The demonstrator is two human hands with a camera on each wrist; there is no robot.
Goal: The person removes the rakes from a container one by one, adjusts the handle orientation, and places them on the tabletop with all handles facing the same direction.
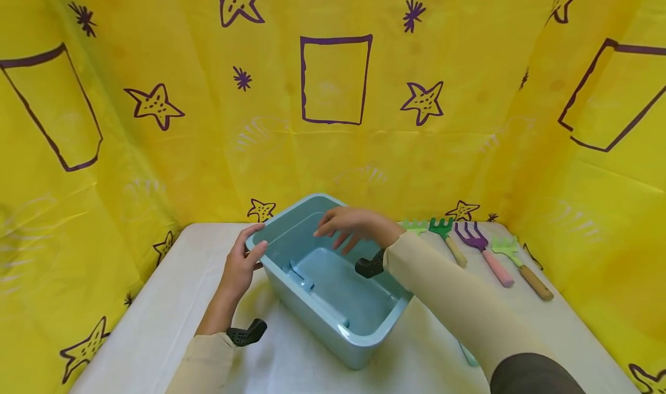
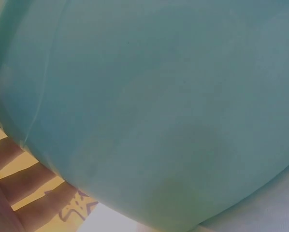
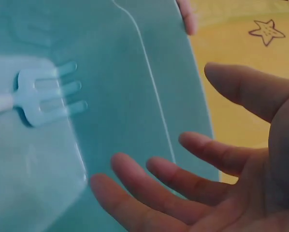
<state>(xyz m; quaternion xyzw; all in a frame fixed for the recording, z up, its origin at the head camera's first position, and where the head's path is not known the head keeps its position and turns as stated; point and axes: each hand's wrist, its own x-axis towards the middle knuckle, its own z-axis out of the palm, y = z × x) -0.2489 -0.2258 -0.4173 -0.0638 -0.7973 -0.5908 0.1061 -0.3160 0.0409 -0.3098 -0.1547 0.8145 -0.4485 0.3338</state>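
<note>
A light blue plastic bin [image 1: 322,319] stands at an angle on the white table. My left hand [image 1: 244,261] grips its left corner, thumb over the rim and fingers along the outer wall; the left wrist view shows those fingers [image 2: 36,186] against the outside. Over the bin's inside hovers my right hand [image 1: 351,223], holding nothing, its fingers spread and slightly bent in the right wrist view. Beneath it, on the bin's floor, lies a light blue toy hand rake [image 3: 38,94] with three prongs; its handle runs out of that view.
Along the table's right side lie a dark green rake [image 1: 442,229], a purple rake with pink handle [image 1: 491,258] and a light green rake with wooden handle [image 1: 533,281]. Another light green rake [image 1: 414,225] and a teal tool [image 1: 468,356] are partly behind my right arm. Yellow sheeting [image 1: 333,157] surrounds the table.
</note>
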